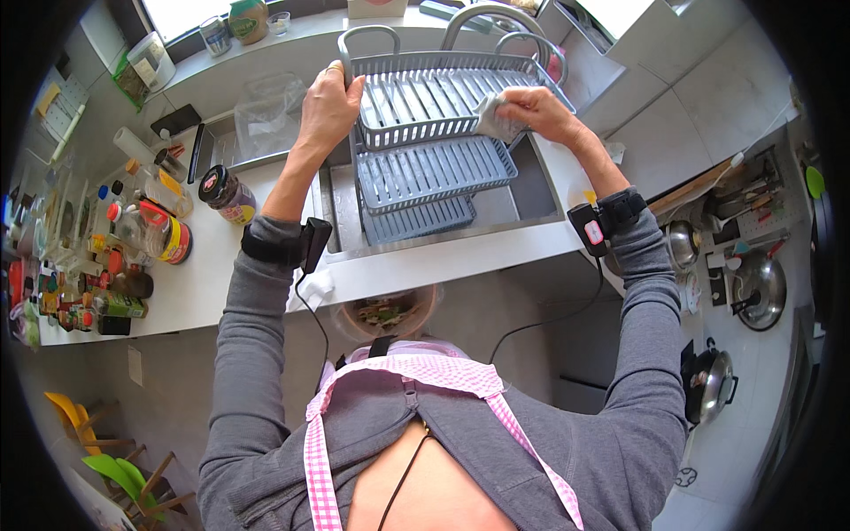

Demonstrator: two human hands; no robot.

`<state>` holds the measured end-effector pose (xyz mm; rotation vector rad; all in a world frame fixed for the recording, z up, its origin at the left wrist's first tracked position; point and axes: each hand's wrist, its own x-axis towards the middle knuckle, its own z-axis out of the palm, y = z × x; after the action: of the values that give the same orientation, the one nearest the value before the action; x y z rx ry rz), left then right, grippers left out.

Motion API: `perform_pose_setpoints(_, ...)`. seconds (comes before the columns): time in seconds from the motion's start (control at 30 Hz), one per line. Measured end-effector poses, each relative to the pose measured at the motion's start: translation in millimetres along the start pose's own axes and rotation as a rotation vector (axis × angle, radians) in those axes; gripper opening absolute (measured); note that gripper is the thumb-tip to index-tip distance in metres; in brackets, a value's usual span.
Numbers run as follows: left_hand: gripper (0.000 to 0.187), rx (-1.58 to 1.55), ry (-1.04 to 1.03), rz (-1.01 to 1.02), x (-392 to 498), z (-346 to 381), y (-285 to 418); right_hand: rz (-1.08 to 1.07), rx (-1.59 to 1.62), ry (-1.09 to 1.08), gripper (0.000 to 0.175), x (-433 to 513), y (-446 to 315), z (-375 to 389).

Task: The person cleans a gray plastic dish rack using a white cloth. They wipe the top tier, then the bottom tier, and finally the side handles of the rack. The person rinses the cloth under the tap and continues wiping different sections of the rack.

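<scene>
A grey plastic tiered storage rack [425, 119] with slotted shelves stands over the sink [531, 179]. Its top basket is nearest to me, and two lower shelves show beneath it. My left hand [332, 99] grips the rack's left side, by the foot of a looped handle. In my right hand [541, 113] is a bunched pale grey cloth [498, 118], pressed against the front right rim of the top basket. The lowest part of the rack is hidden under the upper tiers.
A dark-lidded jar [227, 194] stands on the counter left of the sink, with several bottles [159, 232] beyond. The curved faucet [495, 13] rises behind the rack. Below the counter edge is a bin [388, 312] holding scraps. Pans [760, 289] are at the right.
</scene>
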<state>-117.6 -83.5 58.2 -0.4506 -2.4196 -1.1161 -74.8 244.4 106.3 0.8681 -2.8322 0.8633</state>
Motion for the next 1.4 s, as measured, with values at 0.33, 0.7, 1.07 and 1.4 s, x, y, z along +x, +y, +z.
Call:
perform_pose_setpoints(0.33,0.031,-0.309,0.18,-0.253,13.1,27.0,2.6,0.018,-0.342,-0.006,0.028,128.7,34.7,-15.1)
perform_pose_setpoints(0.7,0.024,-0.457,0.237,-0.243,11.9,35.5,8.4,-0.106,-0.607,-0.169,0.025,133.4,48.2,3.0)
perform_pose_setpoints(1.07,0.033,-0.409,0.261,-0.23,10.2,38.1,12.0,-0.18,-0.505,-0.18,0.022,170.2,8.0,51.9)
perform_pose_setpoints(1.4,0.041,-0.447,0.232,-0.279,8.1,35.9,15.8,-0.036,-0.814,-0.336,0.029,121.7,56.2,-15.7)
